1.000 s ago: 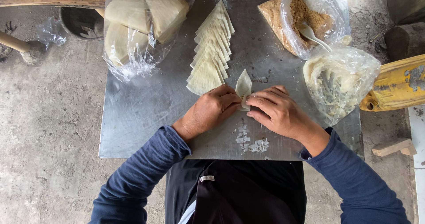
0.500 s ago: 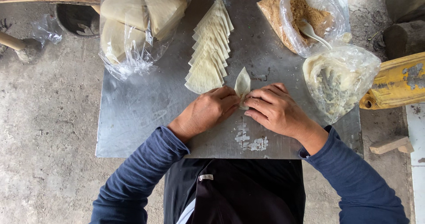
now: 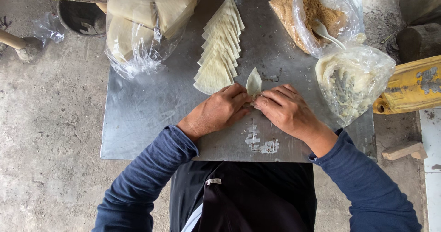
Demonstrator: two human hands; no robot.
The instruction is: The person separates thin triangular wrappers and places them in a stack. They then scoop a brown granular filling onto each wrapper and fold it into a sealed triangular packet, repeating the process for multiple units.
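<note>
My left hand [image 3: 217,112] and my right hand [image 3: 285,110] meet at the middle of a metal sheet [image 3: 138,117], both pinching one pale dough wrapper [image 3: 253,82] whose pointed tip sticks up between the fingertips. The lower part of the wrapper is hidden under my fingers. Just beyond my left hand lies a fanned row of folded triangular wrappers [image 3: 219,48], overlapping and running away from me.
A clear bag of stacked pale dough sheets [image 3: 142,16] lies at the far left. A bag of brown crumbly filling [image 3: 317,16] with a white spoon [image 3: 325,32] sits far right, another plastic bag [image 3: 351,80] below it. A yellow object [image 3: 411,87] lies right. Concrete floor surrounds.
Both hands stay pressed together on the wrapper with only small finger shifts; the view has drifted slightly.
</note>
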